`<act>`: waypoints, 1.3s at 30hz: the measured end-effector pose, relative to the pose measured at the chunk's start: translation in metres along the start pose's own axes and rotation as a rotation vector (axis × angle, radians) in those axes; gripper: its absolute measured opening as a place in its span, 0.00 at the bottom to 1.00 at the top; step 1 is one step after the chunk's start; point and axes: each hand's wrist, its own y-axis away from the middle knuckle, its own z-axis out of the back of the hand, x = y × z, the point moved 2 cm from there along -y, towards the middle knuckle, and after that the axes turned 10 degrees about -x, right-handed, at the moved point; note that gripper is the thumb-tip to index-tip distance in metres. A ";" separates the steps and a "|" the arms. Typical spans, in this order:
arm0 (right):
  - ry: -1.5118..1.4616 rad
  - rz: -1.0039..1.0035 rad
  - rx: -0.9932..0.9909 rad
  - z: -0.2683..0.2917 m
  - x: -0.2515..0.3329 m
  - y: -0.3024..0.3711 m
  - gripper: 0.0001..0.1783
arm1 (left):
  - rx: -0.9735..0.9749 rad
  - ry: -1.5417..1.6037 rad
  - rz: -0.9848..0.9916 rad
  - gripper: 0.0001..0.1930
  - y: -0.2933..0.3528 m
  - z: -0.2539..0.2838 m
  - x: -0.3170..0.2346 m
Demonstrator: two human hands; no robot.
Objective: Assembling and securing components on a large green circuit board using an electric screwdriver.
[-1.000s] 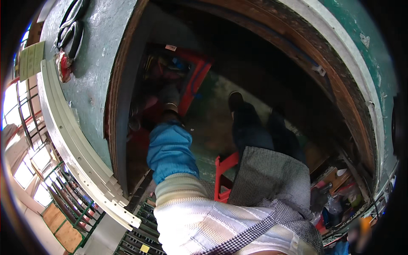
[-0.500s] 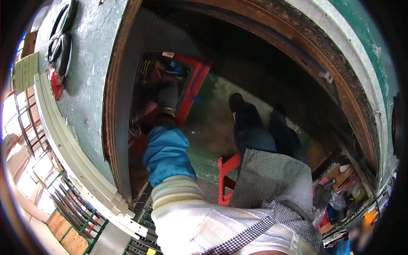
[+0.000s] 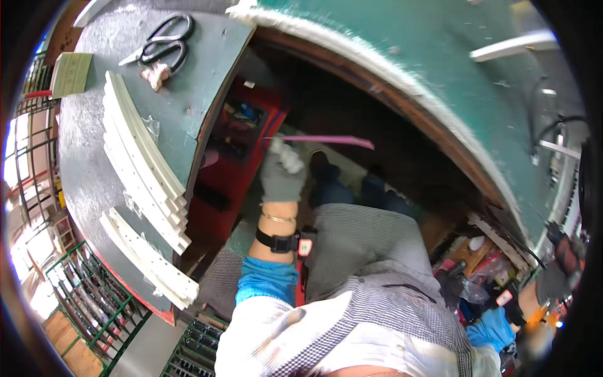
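Observation:
My left hand (image 3: 282, 169), in a grey glove with pale fingertips, is closed around a long thin pink strip (image 3: 333, 139) whose exact kind I cannot make out. It is above the gap between the worktables, beside a red drawer or box (image 3: 254, 166) with tools inside. At the far right edge my right hand (image 3: 554, 283), in a dark grey glove, is blurred. A dark reddish object (image 3: 563, 248) is close to its fingers; whether the hand holds it is unclear.
On the left tabletop (image 3: 217, 53) lie black-handled scissors (image 3: 166, 41), several white slotted strips (image 3: 141, 160) and a light green block (image 3: 71, 74). A green-topped table (image 3: 402, 44) is ahead. Low right, a cluttered bin (image 3: 477, 267) holds bags and tools. Green racks (image 3: 94, 301) stand lower left.
My left hand has come up out of the red drawer and now holds the pink strip. My right hand has come into clearer view at the far right. The view has shifted.

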 end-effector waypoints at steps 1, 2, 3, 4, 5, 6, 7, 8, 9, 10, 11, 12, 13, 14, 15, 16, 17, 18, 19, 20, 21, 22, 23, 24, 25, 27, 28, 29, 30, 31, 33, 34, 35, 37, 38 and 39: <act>-0.008 -0.131 -0.031 0.003 0.007 0.002 0.20 | -0.203 -0.049 0.019 0.11 0.011 -0.023 0.028; -0.020 -0.153 0.072 0.000 0.014 0.004 0.21 | -0.168 -0.143 0.023 0.08 0.022 -0.053 0.050; 0.022 -0.119 0.204 -0.005 0.020 0.006 0.21 | -0.166 -0.219 0.045 0.07 0.035 -0.083 0.072; 0.079 -0.023 0.315 -0.011 0.028 0.005 0.22 | -0.134 -0.305 0.048 0.07 0.047 -0.113 0.087; 0.011 -0.023 0.463 -0.017 0.038 0.002 0.23 | -0.074 -0.389 0.070 0.07 0.060 -0.143 0.101; -0.018 0.048 0.541 -0.021 0.048 0.001 0.24 | -0.050 -0.440 0.110 0.08 0.070 -0.171 0.111; -0.170 0.045 0.633 -0.024 0.060 -0.001 0.35 | -0.021 -0.516 0.108 0.08 0.079 -0.198 0.119; -0.206 0.082 0.642 -0.021 0.075 -0.006 0.37 | -0.004 -0.538 0.088 0.08 0.089 -0.220 0.127; -0.218 0.097 0.611 -0.019 0.086 -0.014 0.39 | -0.032 -0.606 0.094 0.08 0.095 -0.240 0.133; -0.238 0.114 0.584 -0.014 0.100 -0.022 0.38 | 0.017 -0.604 0.061 0.08 0.098 -0.260 0.137; -0.252 0.133 0.571 -0.007 0.110 -0.029 0.38 | 0.026 -0.708 0.029 0.09 0.101 -0.275 0.141; -0.268 0.164 0.497 0.002 0.119 -0.037 0.38 | 0.037 -0.811 0.008 0.09 0.103 -0.287 0.145; -0.274 0.213 0.416 0.011 0.126 -0.045 0.38 | 0.045 -0.807 -0.010 0.09 0.100 -0.299 0.148; -0.287 0.239 0.371 0.023 0.132 -0.052 0.38 | 0.010 -0.853 -0.049 0.09 0.094 -0.308 0.147; -0.300 0.256 0.359 0.036 0.137 -0.062 0.38 | 0.049 -0.869 -0.076 0.09 0.085 -0.317 0.146; -0.338 0.276 0.355 0.049 0.140 -0.073 0.35 | 0.034 -0.971 -0.165 0.08 0.072 -0.324 0.141; -0.360 0.257 0.272 0.062 0.141 -0.076 0.31 | -0.023 -1.016 -0.143 0.12 0.055 -0.330 0.132; -0.437 0.270 0.129 0.076 0.142 -0.080 0.27 | -0.048 -1.116 -0.132 0.13 0.038 -0.334 0.125; -0.403 0.220 0.106 0.087 0.142 -0.083 0.23 | -0.112 -1.246 -0.145 0.15 0.021 -0.336 0.114; -0.517 0.162 0.058 0.096 0.141 -0.091 0.23 | -0.099 -1.354 -0.226 0.16 0.003 -0.340 0.106; -0.653 0.082 0.011 0.102 0.139 -0.097 0.22 | -0.148 -1.481 -0.268 0.17 -0.011 -0.342 0.099; -0.712 0.069 -0.053 0.106 0.139 -0.102 0.22 | -0.122 -1.479 -0.291 0.17 -0.022 -0.343 0.094; -0.708 0.073 -0.098 0.106 0.139 -0.104 0.22 | -0.078 -1.566 -0.336 0.17 -0.032 -0.347 0.088; -0.713 0.093 -0.161 0.105 0.140 -0.106 0.22 | -0.041 -1.668 -0.357 0.18 -0.041 -0.353 0.084; -0.716 0.113 -0.223 0.100 0.140 -0.108 0.23 | -0.016 -1.658 -0.381 0.18 -0.048 -0.359 0.080; -0.732 0.062 -0.238 0.084 0.143 -0.106 0.23 | 0.130 -1.839 -0.293 0.17 -0.059 -0.372 0.074; -0.766 0.088 -0.248 0.075 0.146 -0.105 0.22 | 0.201 -1.859 -0.303 0.15 -0.064 -0.379 0.071; -0.796 0.113 -0.253 0.065 0.150 -0.105 0.22 | 0.194 -1.856 -0.284 0.15 -0.069 -0.384 0.065; -0.819 0.106 -0.280 0.055 0.153 -0.105 0.22 | 0.241 -1.901 -0.237 0.15 -0.075 -0.390 0.059; -0.801 0.109 -0.286 0.044 0.158 -0.108 0.22 | 0.311 -1.939 -0.188 0.15 -0.082 -0.395 0.054; -0.782 0.155 -0.344 0.024 0.167 -0.116 0.22 | 0.314 -2.055 -0.147 0.16 -0.098 -0.403 0.046; -0.819 0.115 -0.302 0.011 0.170 -0.116 0.22 | 0.351 -2.162 -0.114 0.16 -0.106 -0.406 0.044; -0.795 0.120 -0.353 0.001 0.172 -0.116 0.22 | 0.342 -2.169 -0.103 0.16 -0.114 -0.407 0.044; -0.877 0.099 -0.211 -0.023 0.178 -0.116 0.22 | 0.521 -2.506 -0.191 0.15 -0.127 -0.406 0.049; -0.905 0.126 -0.201 -0.033 0.180 -0.116 0.21 | 0.507 -2.621 -0.108 0.15 -0.132 -0.402 0.053; -0.863 0.124 -0.211 -0.042 0.182 -0.116 0.21 | 0.517 -2.621 -0.083 0.15 -0.135 -0.398 0.053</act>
